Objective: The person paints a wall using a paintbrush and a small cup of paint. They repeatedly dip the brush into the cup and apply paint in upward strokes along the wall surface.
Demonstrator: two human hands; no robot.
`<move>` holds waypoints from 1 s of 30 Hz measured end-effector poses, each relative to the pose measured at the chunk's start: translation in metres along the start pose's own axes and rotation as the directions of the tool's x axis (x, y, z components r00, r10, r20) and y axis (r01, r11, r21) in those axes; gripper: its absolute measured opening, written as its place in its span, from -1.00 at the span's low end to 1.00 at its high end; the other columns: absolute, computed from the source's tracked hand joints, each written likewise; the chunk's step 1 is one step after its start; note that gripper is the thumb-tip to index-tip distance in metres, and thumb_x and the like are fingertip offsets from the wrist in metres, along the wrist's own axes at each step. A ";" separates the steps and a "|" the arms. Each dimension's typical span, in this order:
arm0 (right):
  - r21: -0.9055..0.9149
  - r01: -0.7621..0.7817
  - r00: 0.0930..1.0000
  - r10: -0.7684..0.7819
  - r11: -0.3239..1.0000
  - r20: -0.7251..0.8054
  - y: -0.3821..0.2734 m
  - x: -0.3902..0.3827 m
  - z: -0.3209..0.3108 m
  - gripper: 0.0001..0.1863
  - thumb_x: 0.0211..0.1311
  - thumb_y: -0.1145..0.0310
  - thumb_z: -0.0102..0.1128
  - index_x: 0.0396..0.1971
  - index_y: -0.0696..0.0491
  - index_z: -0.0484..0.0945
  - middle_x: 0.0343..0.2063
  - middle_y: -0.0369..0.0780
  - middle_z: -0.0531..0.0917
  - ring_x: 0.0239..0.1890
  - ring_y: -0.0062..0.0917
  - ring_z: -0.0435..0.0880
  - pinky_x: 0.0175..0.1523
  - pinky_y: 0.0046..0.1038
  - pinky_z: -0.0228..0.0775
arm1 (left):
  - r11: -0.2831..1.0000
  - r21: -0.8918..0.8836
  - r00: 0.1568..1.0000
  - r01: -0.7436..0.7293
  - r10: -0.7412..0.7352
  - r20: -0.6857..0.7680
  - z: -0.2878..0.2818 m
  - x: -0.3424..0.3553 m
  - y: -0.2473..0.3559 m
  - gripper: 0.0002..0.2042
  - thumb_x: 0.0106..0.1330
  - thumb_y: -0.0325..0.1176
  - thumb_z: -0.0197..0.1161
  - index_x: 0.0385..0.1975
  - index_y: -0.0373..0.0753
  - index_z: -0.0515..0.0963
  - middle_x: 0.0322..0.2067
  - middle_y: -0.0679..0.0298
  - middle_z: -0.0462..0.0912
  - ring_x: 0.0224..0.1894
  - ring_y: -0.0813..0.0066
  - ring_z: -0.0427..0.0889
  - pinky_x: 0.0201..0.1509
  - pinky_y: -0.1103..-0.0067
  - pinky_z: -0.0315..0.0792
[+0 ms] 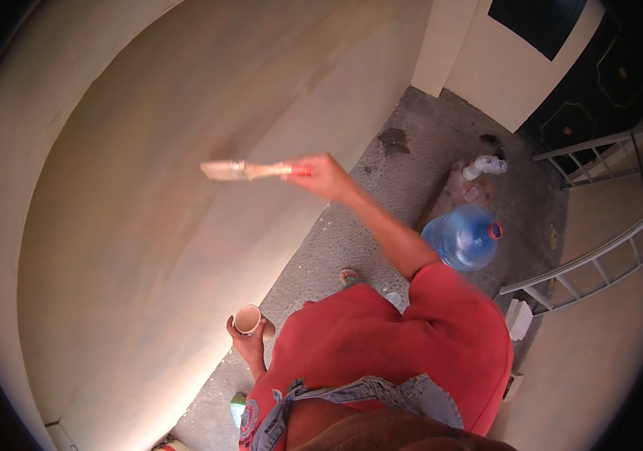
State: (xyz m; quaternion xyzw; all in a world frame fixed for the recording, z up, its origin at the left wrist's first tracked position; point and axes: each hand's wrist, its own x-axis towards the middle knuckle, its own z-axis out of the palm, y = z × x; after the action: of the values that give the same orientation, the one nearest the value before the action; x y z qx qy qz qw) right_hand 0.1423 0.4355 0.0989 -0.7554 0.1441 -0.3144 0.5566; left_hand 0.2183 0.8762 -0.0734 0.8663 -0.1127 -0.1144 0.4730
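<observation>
My right hand (323, 177) is closed round the red-tipped handle of a flat paintbrush (225, 171). It reaches out in front of the beige wall (148, 218), with the pale bristles pointing left. Whether the bristles touch the wall I cannot tell. Lower down, near the foot of the wall, my left hand (248, 349) grips a small cup (248, 319) by its side. The cup is upright, its mouth facing up, and its inside looks pinkish-beige.
A large blue water bottle (463, 237) with a red-rimmed neck stands on the grey floor (306, 259) to my right. Beyond it are white plastic cups (485, 167). A metal ladder (596, 269) leans at the far right, near a dark door (571, 124).
</observation>
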 end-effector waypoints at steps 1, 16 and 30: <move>-0.036 -0.092 0.996 0.092 0.995 0.003 -0.003 0.018 -0.016 -0.66 0.28 0.36 0.43 0.03 0.08 0.72 -0.28 -0.32 0.78 -0.27 -0.76 0.64 -0.15 -0.61 0.53 | 1.000 -0.007 1.000 0.000 0.000 -0.003 0.005 0.000 0.004 -0.01 -0.11 -0.23 0.71 0.34 -0.32 0.24 0.12 -0.13 0.57 0.12 0.05 0.64 0.19 0.31 0.54; -0.214 0.005 0.983 -0.044 0.977 -0.180 0.027 0.199 -0.337 -0.62 0.29 0.25 0.42 0.03 0.12 0.68 -0.43 -0.34 0.72 -0.56 -0.80 0.43 -0.48 -0.70 0.26 | 0.994 0.061 0.987 0.085 -0.076 -0.142 0.057 -0.010 0.032 0.01 -0.11 -0.22 0.71 0.36 -0.32 0.23 0.14 -0.13 0.56 0.15 0.04 0.62 0.20 0.29 0.54; -0.491 -0.046 0.820 -0.248 0.870 -0.516 0.036 0.230 -0.462 -0.61 0.26 0.15 0.41 -0.04 0.10 0.74 -0.46 -0.30 0.76 -0.52 -0.67 0.60 -0.36 -0.54 0.47 | 0.993 0.089 0.986 0.079 -0.065 -0.153 0.074 -0.016 0.065 0.01 -0.11 -0.19 0.71 0.35 -0.34 0.23 0.11 -0.11 0.59 0.12 0.07 0.65 0.18 0.30 0.55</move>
State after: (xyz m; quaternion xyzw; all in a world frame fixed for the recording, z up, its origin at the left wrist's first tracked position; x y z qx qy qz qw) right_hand 0.0287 -0.0536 0.2223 -0.7494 0.3337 -0.5071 0.2645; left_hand 0.1750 0.7884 -0.0563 0.8974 -0.0508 -0.0606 0.4342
